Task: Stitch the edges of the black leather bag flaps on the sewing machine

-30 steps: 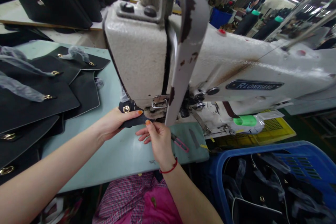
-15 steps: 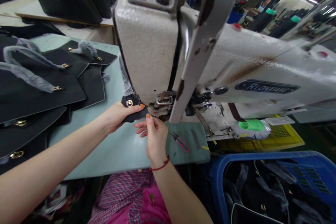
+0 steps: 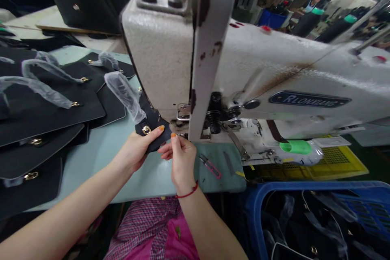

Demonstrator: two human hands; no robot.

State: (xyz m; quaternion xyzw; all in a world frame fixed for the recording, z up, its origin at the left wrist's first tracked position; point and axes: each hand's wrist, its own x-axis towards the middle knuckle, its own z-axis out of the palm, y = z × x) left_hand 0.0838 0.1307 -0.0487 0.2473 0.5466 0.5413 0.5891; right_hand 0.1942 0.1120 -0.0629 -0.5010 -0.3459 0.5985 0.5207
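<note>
Panel (image 3: 161,139), one, pinched by left hand (image 3: 137,148) at one machine (image 3: 158,59); right hand (image 3: 184,161), grip unclear

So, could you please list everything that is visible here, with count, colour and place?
sewing machine: one, off-white, centre to right
held piece: one, black, at the machine head
flat panels: several, black, left on the table
wrapped handles: several, whitish wrapping, on the panels
table: one, pale green, beneath the work
snips: one, pink, right of the hands
thread cones: two, black with green tops, behind the machine
bags: several, black, upper left
basket: one, blue, lower right, with black pieces inside
crate: one, yellow, right
far background: too blurred to count
bracelet: one, red, right wrist
left hand: one, gripping the held piece
right hand: one, at its edge
</note>
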